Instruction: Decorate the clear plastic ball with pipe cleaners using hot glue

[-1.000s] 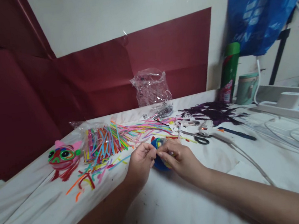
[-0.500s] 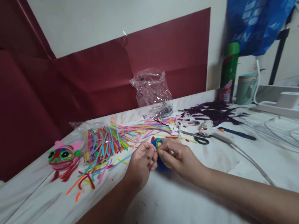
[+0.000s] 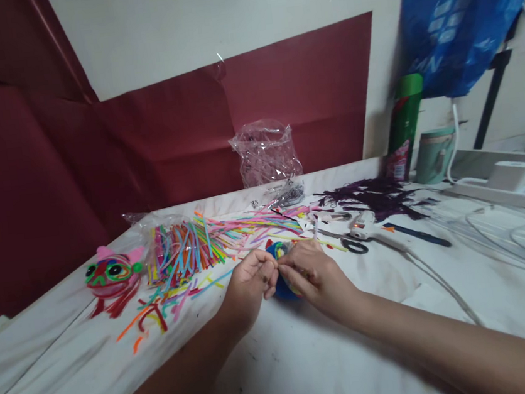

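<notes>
Both my hands meet at the middle of the white table (image 3: 310, 368) around a small blue craft ball (image 3: 280, 290) with yellow and coloured bits on it. My left hand (image 3: 248, 284) has its fingers curled and pinched against the ball's left side. My right hand (image 3: 312, 273) grips the ball from the right, with fingertips pinching at its top. Most of the ball is hidden between the hands. A heap of colourful pipe-cleaner strips (image 3: 201, 242) lies just beyond my hands, partly in a clear bag.
A finished pink and red figure with big eyes (image 3: 110, 274) sits at the left. A crumpled clear bag (image 3: 267, 155), purple scraps (image 3: 371, 197), a glue gun (image 3: 361, 227), scissors (image 3: 353, 246) and white cables (image 3: 508, 232) lie behind and right. A green can (image 3: 404, 127) stands by the wall.
My hands have closed in slightly on the blue ball and my left fingers have curled tighter. Nothing else on the table moved.
</notes>
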`<state>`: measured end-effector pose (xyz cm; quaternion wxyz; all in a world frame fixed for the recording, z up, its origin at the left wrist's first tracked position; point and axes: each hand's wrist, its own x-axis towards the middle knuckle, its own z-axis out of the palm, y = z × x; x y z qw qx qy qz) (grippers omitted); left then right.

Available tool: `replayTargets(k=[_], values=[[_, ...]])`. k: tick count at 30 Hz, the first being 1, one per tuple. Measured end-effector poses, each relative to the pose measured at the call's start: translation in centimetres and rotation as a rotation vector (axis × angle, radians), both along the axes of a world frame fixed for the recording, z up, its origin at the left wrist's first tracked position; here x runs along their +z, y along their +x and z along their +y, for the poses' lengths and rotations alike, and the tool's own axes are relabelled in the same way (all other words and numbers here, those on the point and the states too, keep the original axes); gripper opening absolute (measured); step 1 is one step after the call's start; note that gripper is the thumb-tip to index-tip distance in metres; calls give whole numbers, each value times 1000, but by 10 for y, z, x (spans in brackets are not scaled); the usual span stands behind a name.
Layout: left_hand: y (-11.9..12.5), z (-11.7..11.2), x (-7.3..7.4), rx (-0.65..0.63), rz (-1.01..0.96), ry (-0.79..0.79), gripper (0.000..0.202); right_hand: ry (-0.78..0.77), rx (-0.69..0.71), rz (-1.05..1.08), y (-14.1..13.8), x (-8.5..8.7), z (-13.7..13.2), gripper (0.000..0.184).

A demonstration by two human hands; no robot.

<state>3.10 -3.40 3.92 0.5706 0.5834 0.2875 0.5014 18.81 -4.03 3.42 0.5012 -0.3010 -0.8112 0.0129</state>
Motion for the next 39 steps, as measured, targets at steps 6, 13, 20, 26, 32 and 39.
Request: replayTargets(k=[6,13,20,26,32,39], values=[[-2,-2,-1,-38,56,36,34,16,-30,38,0,3,-2,22],[1,-2,3,26,-56,-21,34,-320,-178,352,19,14,22,15],[-3,5,-2,363,89,183,26,-623,-357,448,52,6,67,26],[-2,0,-2,518,381,338,29,-880,-306,423,59,-4,82,32],[-6,9,-10,427,687,360,65,-1102,-91,301,48,-15,80,30],[-15,29,-9,312,333,84,35,-1110,-17,309,38,-25,79,29]])
